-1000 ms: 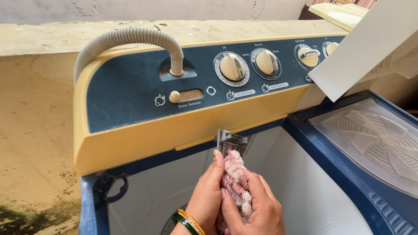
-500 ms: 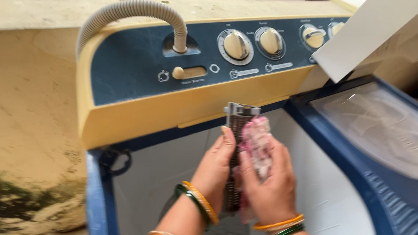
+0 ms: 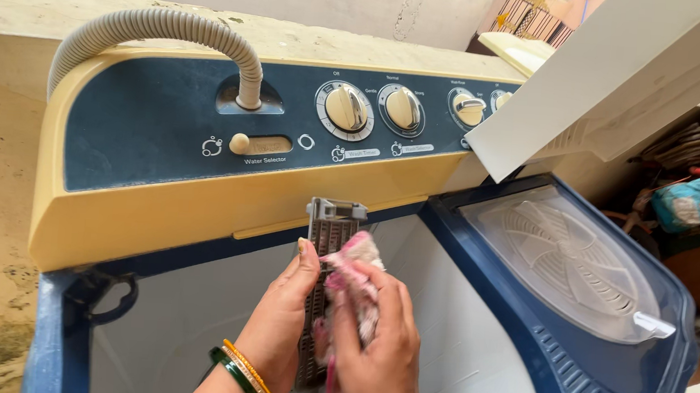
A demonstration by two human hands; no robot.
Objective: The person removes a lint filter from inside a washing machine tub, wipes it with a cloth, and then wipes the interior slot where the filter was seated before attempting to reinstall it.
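The left hand (image 3: 280, 315) pinches the edge of a grey, ribbed plastic lint filter (image 3: 326, 244), a narrow slotted frame held upright over the open wash tub (image 3: 472, 328). The right hand (image 3: 376, 346) closes on a fuzzy pink-and-white cloth (image 3: 351, 262), pressing it against the filter's right face. Green and orange bangles (image 3: 243, 374) ring the left wrist below the grip. Above it sit the cream and navy control panel (image 3: 165, 134), round knobs (image 3: 345, 108) and corrugated grey hose (image 3: 156, 27). Compared with half a second ago, the hands sit slightly left and the view is sharper.
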